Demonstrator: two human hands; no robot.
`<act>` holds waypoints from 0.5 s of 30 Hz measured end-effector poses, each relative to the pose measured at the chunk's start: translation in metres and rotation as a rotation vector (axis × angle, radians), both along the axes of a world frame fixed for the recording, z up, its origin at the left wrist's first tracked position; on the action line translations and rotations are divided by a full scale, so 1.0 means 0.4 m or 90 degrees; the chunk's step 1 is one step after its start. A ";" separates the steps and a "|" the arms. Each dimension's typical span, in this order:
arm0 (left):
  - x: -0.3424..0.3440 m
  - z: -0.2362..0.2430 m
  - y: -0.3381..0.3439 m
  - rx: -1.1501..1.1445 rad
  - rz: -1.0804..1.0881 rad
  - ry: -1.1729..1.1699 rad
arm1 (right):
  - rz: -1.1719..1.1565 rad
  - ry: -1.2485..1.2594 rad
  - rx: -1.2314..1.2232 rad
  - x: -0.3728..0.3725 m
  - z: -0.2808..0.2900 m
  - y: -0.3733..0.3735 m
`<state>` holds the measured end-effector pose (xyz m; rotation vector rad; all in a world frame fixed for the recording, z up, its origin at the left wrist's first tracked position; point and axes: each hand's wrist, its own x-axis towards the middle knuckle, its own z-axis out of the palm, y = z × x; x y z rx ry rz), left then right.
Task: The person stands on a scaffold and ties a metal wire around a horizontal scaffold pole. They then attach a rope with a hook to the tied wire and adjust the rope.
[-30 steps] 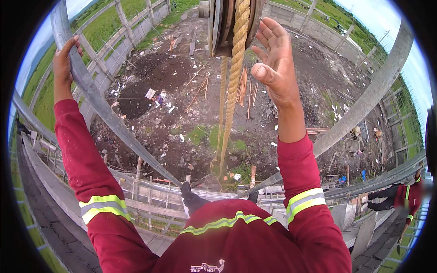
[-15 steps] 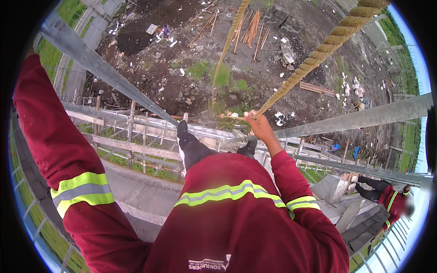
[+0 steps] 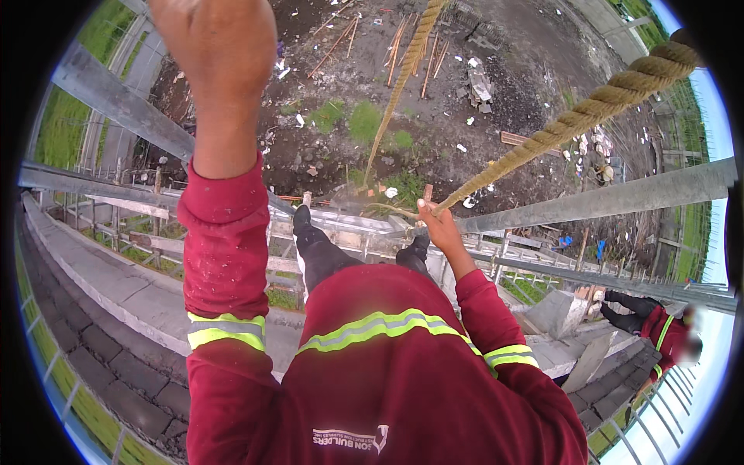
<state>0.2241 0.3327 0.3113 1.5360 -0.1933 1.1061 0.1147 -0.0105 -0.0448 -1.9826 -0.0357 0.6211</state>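
My right hand [image 3: 442, 230] is closed around a thick tan rope [image 3: 566, 132], which runs from the upper right down to my fingers. A thinner-looking tail of it shows just left of that hand. Another length of tan rope [image 3: 399, 77] hangs from the top middle toward the ground, touched by neither hand. My left hand [image 3: 217, 46] is raised high at the upper left, its back toward me and partly cut off by the top edge. Its fingers are hidden, and whether it holds anything does not show.
Metal poles [image 3: 604, 194] slope in from both sides. Below my feet are scaffold frames [image 3: 155, 244] and a drop to debris-strewn ground [image 3: 310, 155]. Concrete blocks [image 3: 132, 372] line the lower left. A co-worker [image 3: 659, 329] in a red top is at the right, near a concrete ledge [image 3: 558, 312].
My left arm has swung from the far left in toward the middle, bringing the hand into view. My right hand stays on the rope, whose upper part has shifted right.
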 end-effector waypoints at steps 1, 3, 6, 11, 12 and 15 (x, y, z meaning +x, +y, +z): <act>0.014 -0.057 -0.086 -0.050 -0.089 0.034 | -0.001 0.013 0.014 -0.017 -0.001 -0.005; 0.031 -0.158 -0.247 -0.140 -0.259 0.107 | -0.026 0.035 -0.002 -0.052 0.006 -0.013; 0.040 -0.291 -0.297 -0.191 -0.333 0.177 | -0.058 0.102 0.004 -0.089 0.055 -0.017; -0.027 -0.572 -0.148 -0.025 -0.106 0.253 | -0.061 -0.023 0.118 -0.053 0.252 0.026; -0.043 -0.636 -0.133 0.012 -0.098 0.282 | -0.067 -0.035 0.135 -0.029 0.303 0.041; -0.102 -0.782 -0.073 0.067 -0.057 0.389 | -0.047 -0.120 0.239 0.033 0.466 0.093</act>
